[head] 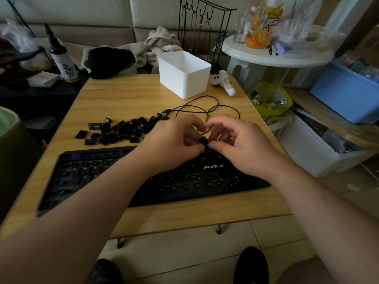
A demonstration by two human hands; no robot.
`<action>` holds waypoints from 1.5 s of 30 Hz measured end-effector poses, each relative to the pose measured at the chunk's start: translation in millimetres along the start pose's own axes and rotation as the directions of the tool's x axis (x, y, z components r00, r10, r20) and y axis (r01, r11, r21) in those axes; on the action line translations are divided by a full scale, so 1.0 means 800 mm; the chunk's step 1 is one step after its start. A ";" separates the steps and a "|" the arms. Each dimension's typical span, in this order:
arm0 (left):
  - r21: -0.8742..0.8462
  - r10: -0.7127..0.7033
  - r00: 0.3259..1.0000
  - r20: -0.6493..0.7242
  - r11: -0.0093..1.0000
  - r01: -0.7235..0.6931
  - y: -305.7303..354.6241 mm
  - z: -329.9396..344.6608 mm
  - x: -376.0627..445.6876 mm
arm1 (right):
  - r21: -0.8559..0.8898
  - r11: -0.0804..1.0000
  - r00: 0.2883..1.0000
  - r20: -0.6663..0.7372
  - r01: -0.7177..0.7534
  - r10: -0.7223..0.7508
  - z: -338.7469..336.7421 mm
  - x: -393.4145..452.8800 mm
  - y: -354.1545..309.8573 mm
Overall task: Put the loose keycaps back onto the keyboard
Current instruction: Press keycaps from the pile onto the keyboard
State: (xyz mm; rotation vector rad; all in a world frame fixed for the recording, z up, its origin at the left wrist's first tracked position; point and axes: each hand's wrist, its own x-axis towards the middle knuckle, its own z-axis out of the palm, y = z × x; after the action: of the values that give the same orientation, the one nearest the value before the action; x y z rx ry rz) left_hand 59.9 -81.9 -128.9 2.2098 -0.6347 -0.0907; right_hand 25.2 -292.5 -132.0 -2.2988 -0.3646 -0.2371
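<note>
Black plastic fills the middle of the frame: a FOREV keyboard (131, 177) is laid across a light wooden table (123, 99), most of its key sockets bare, with only printed letters showing on the plate. Above its upper edge, left of centre, a loose heap of black keycaps (121, 130) is spread on the tabletop.

Both hands are brought together over the keyboard's upper right section. A single black keycap (203, 140) is pinched between them — the left hand (172, 144) has its thumb and fingers curled onto it from the left, and the right hand (235, 144) grips it with thumb and forefinger from the right, the remaining fingers arched loosely above. Whether the keycap is already touching the keyboard cannot be told.

A thin black cable (205, 107) is looped on the table just beyond the hands. Further back, at centre, a white plastic bin (184, 72) is seen, with a white handheld controller (224, 83) lying beside it to the right. A dark-capped spray bottle (61, 56) stands at the upper left, off the table — and a round white side table (276, 56) crowded with jars and bags sits at the upper right.
</note>
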 end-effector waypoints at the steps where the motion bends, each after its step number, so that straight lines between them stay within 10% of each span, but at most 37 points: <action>1: -0.033 -0.016 1.000 0.003 0.999 0.016 0.002 0.002 -0.002 | -0.031 0.999 1.000 0.001 0.027 -0.027 -0.002 -0.001 0.000; 9: -0.253 -0.079 0.996 -0.029 0.965 0.069 0.016 0.011 -0.006 | -0.165 0.965 0.978 -0.017 0.203 -0.208 -0.006 -0.011 -0.002; 16: -0.646 -0.192 0.978 0.075 0.738 0.195 0.020 0.020 -0.004 | -0.125 0.988 0.986 -0.130 0.093 -0.109 -0.015 -0.017 0.002; 26: -0.657 -0.163 0.981 0.105 0.729 0.192 0.020 0.032 -0.006 | -0.243 0.966 0.994 -0.031 0.092 -0.102 -0.030 -0.026 -0.005; 29: -0.522 -0.115 0.989 0.091 0.841 0.146 0.021 0.036 -0.007 | -0.218 0.975 0.997 0.040 -0.050 0.060 -0.055 -0.029 0.007; 32: -0.040 0.030 0.998 0.060 0.999 -0.028 0.016 0.039 -0.014 | -0.177 0.964 0.972 0.086 -0.200 0.217 -0.082 -0.038 0.029; 35: 0.302 0.180 0.979 0.098 0.932 -0.202 0.009 0.050 -0.024 | -0.145 0.943 0.928 0.186 -0.300 0.323 -0.089 -0.048 0.035; 45: 0.496 0.227 0.966 0.121 0.830 -0.257 0.014 0.070 -0.053 | -0.144 0.917 0.887 0.236 -0.373 0.398 -0.050 -0.041 0.025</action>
State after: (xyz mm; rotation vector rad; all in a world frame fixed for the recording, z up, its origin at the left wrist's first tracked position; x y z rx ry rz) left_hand 3.1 -106.8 -163.9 2.6118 -1.0670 0.1684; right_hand -1.2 -341.1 -128.0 -2.4434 -0.0165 0.2583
